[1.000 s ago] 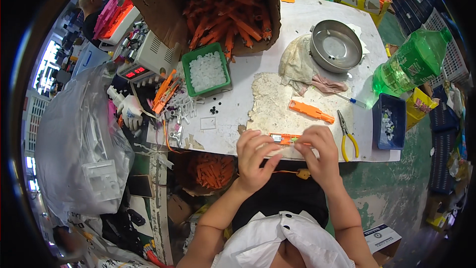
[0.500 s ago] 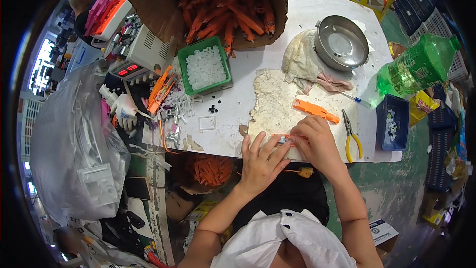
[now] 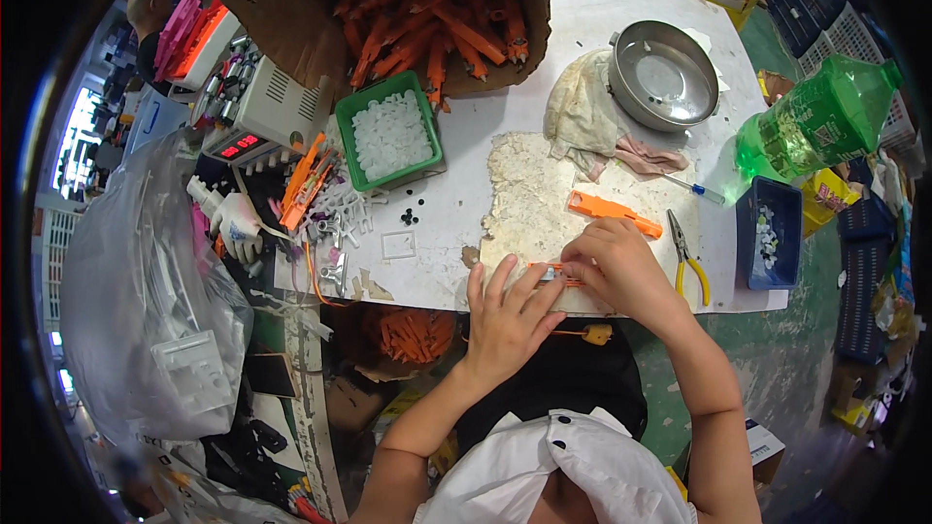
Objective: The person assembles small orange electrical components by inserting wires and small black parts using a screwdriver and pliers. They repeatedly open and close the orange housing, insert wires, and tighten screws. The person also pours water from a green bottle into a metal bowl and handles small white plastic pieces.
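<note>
Pressing both hands together on the thin orange piece (image 3: 555, 274) at the mat's (image 3: 529, 199) six o'clock edge, I have slid my left hand (image 3: 505, 315) in closer beside my right hand (image 3: 614, 267), steadying it.

A white worktable (image 3: 602, 49) is seen from above, its surface worn and scuffed near the front edge. On it are set a cardboard box of orange parts (image 3: 427, 10), a green tray of white pieces (image 3: 390, 134), a round metal bowl (image 3: 662, 75), a crumpled rag (image 3: 582, 116), a loose orange part (image 3: 612, 212), yellow-handled pliers (image 3: 685, 257), a blue bin (image 3: 767, 245) and a green plastic bottle (image 3: 815, 121). Small white frames and black bits (image 3: 388, 228) are scattered beside the tray.
</note>
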`<state>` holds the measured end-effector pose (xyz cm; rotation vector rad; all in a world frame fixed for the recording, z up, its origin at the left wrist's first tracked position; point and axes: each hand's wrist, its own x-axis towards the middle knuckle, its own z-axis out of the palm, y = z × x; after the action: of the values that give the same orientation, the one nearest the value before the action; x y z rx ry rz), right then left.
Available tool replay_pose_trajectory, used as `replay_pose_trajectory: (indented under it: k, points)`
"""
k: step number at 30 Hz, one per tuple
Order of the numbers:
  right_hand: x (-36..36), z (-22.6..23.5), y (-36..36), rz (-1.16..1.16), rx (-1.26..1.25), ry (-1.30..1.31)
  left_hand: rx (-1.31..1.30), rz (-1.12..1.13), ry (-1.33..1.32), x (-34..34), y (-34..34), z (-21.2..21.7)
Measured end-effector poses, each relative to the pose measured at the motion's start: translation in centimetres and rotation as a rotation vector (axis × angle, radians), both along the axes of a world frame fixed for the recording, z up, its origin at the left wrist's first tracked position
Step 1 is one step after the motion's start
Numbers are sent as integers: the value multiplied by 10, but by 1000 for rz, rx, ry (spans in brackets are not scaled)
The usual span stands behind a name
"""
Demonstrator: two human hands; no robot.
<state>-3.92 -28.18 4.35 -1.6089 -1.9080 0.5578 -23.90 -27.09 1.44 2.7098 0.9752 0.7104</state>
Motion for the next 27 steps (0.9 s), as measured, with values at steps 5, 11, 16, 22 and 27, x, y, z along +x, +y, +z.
replay_pose_trajectory:
  k: [5,11,16,22,27]
  points:
    - [-4,2,-22,-63,104,29,-56,32,-39,-7,20,12]
    - [-12,-11,-29,-86,202,-124,11,-171,113,2,47,29]
    - [-9,-19,-26,-57,236,-111,1,-244,94,1,54,32]
    - [-9,-22,-26,-59,245,-82,-41,-214,-113,-6,53,28]
    - [-19,6,-35,-131,373,170,-503,-144,-637,-8,25,13]
